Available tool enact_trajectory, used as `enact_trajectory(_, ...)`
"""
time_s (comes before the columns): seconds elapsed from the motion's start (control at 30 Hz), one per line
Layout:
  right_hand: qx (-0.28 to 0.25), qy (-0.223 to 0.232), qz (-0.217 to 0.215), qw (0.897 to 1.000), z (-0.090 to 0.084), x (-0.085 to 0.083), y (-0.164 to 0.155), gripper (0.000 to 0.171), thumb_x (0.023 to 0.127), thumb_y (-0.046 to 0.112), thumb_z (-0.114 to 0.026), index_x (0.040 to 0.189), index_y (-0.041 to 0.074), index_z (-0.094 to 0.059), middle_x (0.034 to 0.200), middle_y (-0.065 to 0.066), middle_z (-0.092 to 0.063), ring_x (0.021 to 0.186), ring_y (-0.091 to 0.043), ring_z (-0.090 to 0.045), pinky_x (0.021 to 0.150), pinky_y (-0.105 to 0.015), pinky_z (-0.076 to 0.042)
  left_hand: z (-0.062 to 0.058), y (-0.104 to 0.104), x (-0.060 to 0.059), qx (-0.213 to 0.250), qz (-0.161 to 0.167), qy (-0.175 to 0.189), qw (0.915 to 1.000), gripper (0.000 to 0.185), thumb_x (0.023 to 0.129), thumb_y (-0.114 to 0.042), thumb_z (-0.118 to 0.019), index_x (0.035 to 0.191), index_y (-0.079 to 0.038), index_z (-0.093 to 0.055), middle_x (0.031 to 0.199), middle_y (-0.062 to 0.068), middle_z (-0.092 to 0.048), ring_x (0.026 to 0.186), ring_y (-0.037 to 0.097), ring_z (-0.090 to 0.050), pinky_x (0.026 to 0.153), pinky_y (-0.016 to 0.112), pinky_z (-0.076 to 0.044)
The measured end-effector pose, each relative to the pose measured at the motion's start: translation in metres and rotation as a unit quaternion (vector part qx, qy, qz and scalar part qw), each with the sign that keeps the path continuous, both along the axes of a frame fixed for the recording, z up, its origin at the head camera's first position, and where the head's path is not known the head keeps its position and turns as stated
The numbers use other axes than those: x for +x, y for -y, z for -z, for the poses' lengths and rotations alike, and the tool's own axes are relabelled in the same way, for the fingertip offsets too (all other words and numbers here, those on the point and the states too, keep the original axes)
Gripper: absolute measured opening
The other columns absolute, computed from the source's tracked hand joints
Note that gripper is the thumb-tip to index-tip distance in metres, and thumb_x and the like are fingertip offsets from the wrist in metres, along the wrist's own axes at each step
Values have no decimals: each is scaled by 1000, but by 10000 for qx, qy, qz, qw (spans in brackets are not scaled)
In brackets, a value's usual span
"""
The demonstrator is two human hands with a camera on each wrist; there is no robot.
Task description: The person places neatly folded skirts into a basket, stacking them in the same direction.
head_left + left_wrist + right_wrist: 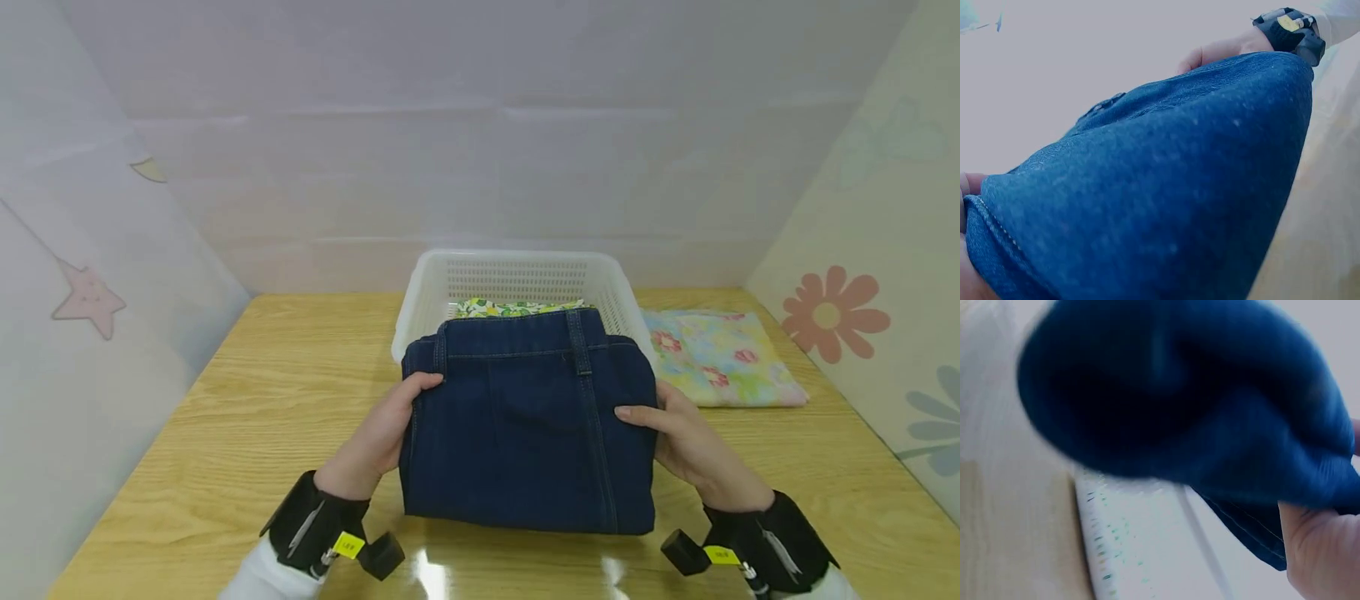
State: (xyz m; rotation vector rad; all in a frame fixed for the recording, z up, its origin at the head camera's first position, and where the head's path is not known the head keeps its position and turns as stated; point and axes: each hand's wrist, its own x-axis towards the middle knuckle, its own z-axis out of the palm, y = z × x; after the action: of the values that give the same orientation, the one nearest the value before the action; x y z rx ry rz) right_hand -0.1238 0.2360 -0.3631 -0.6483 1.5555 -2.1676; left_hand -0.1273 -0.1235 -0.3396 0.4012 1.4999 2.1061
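Matt dark denim jeans point(528, 425), perforated white plastic basket point(517, 279), glossy wood-grain table point(285, 392).

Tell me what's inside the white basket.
In the white basket, a folded green-and-yellow floral cloth shows at the back. The folded jeans held in front cover the rest, so anything else is hidden.

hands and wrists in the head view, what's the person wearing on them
Both hands are bare. The left hand and the right hand each end at a black wrist band with a small yellow tag and a black boxy module sticking out toward the middle. Grey strips run along the bands. White sleeves show behind them.
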Motion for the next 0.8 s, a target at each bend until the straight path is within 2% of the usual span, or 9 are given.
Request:
enact_trajectory(0.1, 202, 11, 453, 9988, -9, -6, 5, 42, 105, -4, -43, 139, 19, -42, 128, 7, -68, 111, -11, -71, 88, -28, -61, -11, 0, -7, -212, -272, -278, 9990, 28, 108, -21, -33, 111, -13, -60, 96, -13, -73, 87, -1, -71, 82, 17, -58)
enact_trajectory(0.2, 255, -46, 819, 9963, -18, -13, 9, 44, 105, -5, -44, 141, 21, -40, 130, 10, -67, 112, -10, -70, 89, -27, -60, -21, -1, -16, -616, -624, -620, 9942, 32, 108, -19, -34, 127, -2, -55, 98, -14, -72, 87, 0, -71, 83, 19, -58)
enact_trajectory(0.3, 262, -157, 1178, 9926, -29, -20, 13, 48, 104, -8, -46, 140, 23, -45, 128, 11, -68, 110, -10, -71, 87, -27, -61, -31, -4, -26, -1242, -1175, -971, 9805, 40, 109, -18, -40, 137, 9, -50, 102, -11, -72, 89, 0, -70, 87, 20, -57)
enact_trajectory(0.43, 488, -299, 1715, 9835, -47, -31, 18, 48, 102, -9, -50, 136, 24, -49, 123, 16, -69, 107, -5, -70, 86, -24, -60, -40, -8, -37, -1917, -1906, -1381, 9528, 38, 108, -16, -47, 132, 11, -58, 114, 8, -74, 96, 4, -67, 96, 26, -53)
enact_trajectory(0.53, 600, -557, 1931, 9778, -59, -37, 22, 51, 101, -11, -50, 140, 22, -46, 126, 18, -66, 110, -2, -68, 88, -21, -59, -44, -10, -42, -2048, -2242, -1629, 9388, 34, 108, -14, -49, 131, 8, -61, 127, 21, -70, 107, 14, -68, 105, 35, -52)
enact_trajectory(0.63, 616, -855, 2028, 9735, -67, -41, 26, 56, 101, -11, -49, 146, 22, -43, 132, 17, -62, 116, 0, -65, 92, -20, -57, -46, -12, -46, -2032, -2555, -1800, 9279, 31, 107, -15, -52, 128, 5, -65, 127, 21, -70, 111, 19, -70, 106, 39, -52)
enact_trajectory(0.8, 770, -916, 2331, 9651, -78, -48, 32, 58, 102, -9, -48, 150, 24, -39, 143, 14, -51, 128, -2, -56, 98, -17, -53, -50, -18, -54, -1604, -2932, -2123, 9183, 25, 105, -12, -57, 118, 5, -69, 111, 13, -77, 91, 4, -72, 91, 27, -57)
